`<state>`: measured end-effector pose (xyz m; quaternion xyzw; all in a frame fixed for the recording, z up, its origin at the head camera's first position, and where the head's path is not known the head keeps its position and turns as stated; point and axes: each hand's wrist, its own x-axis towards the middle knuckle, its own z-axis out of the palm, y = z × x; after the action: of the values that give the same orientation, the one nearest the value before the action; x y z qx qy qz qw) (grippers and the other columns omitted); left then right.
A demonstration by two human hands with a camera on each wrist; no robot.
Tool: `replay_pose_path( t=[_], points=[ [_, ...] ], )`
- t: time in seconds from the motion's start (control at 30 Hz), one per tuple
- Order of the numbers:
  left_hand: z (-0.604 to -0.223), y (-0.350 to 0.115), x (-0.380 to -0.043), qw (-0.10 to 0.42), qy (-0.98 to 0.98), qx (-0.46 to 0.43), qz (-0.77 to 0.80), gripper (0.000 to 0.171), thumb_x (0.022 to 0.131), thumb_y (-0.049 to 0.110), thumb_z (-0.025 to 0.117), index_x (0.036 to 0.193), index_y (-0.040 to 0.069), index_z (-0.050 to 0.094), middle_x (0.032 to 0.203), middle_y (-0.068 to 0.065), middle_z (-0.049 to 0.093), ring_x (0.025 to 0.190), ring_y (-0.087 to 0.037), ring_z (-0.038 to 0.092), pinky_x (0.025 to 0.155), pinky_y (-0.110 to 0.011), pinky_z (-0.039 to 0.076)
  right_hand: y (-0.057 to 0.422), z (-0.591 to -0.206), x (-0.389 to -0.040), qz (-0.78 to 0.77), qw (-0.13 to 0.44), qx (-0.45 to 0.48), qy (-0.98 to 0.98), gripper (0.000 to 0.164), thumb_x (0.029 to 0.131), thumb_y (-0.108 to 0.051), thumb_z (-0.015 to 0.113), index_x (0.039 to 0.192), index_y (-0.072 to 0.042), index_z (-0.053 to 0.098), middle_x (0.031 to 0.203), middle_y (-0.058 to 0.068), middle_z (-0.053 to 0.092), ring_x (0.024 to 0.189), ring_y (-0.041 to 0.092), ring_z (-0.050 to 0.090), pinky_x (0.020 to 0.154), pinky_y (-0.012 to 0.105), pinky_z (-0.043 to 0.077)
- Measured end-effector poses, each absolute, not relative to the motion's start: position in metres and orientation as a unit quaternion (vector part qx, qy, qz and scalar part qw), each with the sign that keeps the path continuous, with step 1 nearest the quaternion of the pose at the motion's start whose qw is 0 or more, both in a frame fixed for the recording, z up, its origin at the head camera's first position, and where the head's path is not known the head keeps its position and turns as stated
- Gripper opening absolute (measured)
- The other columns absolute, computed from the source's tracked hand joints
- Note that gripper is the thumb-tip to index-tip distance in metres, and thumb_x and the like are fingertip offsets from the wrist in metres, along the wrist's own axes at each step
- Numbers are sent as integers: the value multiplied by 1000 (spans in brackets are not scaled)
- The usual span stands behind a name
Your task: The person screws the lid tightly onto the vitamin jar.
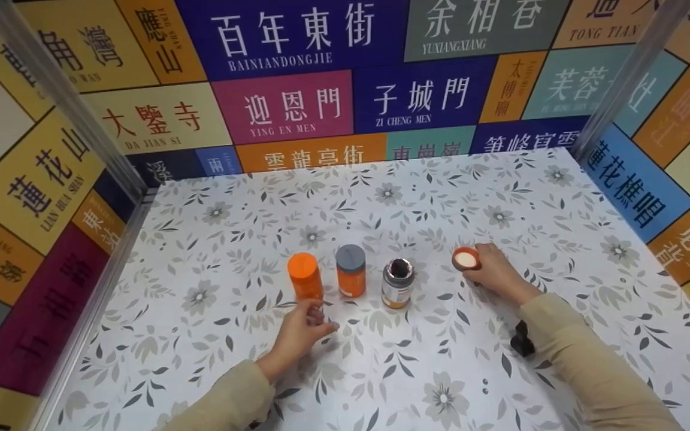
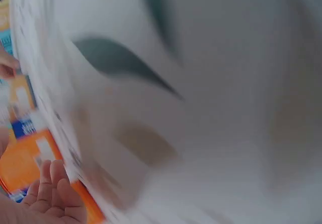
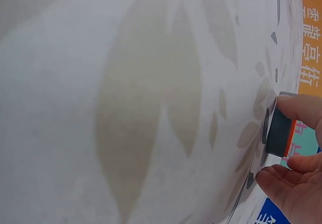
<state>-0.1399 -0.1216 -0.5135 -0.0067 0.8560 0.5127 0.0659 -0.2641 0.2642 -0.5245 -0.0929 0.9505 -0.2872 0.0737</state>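
My right hand pinches a bottle cap by its side, low at the tabletop. The cap lies with its pale inside facing up and an orange rim; its grey outer wall shows in the right wrist view. An uncapped bottle with torn foil round its dark mouth stands left of it. Beside that stand an orange bottle with a grey lid and an all-orange bottle. My left hand, fingers loosely bent and holding nothing, is just in front of the all-orange bottle's base.
A white cloth with leaves and flowers covers the table. Panels with coloured name blocks wall in the back and both sides, joined by clear corner posts. Under the right sleeve a small black object shows.
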Motion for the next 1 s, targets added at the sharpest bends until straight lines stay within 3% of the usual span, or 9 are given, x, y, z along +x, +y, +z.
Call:
replay_pose_path(
  t=[0.27, 0.47, 0.63, 0.8, 1.0],
  points=[
    [-515, -76, -146, 76, 846, 60, 524, 59, 78, 15, 72, 129, 2, 48, 114, -18, 59, 86, -24, 59, 76, -33, 50, 263, -524, -266, -297, 66, -101, 947, 64, 77, -14, 65, 124, 19, 36, 118, 36, 44, 109, 46, 42, 96, 55, 32],
    [-518, -42, -156, 58, 847, 74, 522, 71, 76, 15, 73, 136, -1, 38, 132, -21, 47, 118, -32, 48, 98, -43, 39, 263, -522, -267, -293, 51, -110, 948, 55, 76, -15, 68, 116, 16, 46, 107, 31, 52, 98, 41, 49, 88, 52, 38],
    [-519, -23, -165, 45, 851, 62, 519, 76, 75, 15, 74, 138, 0, 34, 133, -22, 46, 123, -32, 44, 103, -43, 33, 261, -523, -268, -296, 34, -120, 947, 44, 74, -13, 69, 106, 13, 51, 98, 27, 55, 90, 38, 51, 82, 50, 40],
    [-521, -13, -174, 49, 849, 37, 525, 80, 76, 18, 74, 139, -1, 30, 136, -23, 42, 126, -32, 41, 105, -42, 31, 260, -523, -267, -300, 38, -113, 946, 50, 75, -13, 68, 111, 15, 48, 102, 29, 53, 93, 40, 49, 85, 52, 38],
    [-526, -10, -183, 30, 849, 61, 525, 69, 74, 12, 75, 132, 1, 41, 130, -18, 50, 122, -28, 46, 104, -39, 33, 260, -523, -267, -297, 42, -109, 948, 49, 75, -14, 69, 110, 14, 49, 102, 28, 53, 94, 39, 48, 85, 52, 37]
  ],
)
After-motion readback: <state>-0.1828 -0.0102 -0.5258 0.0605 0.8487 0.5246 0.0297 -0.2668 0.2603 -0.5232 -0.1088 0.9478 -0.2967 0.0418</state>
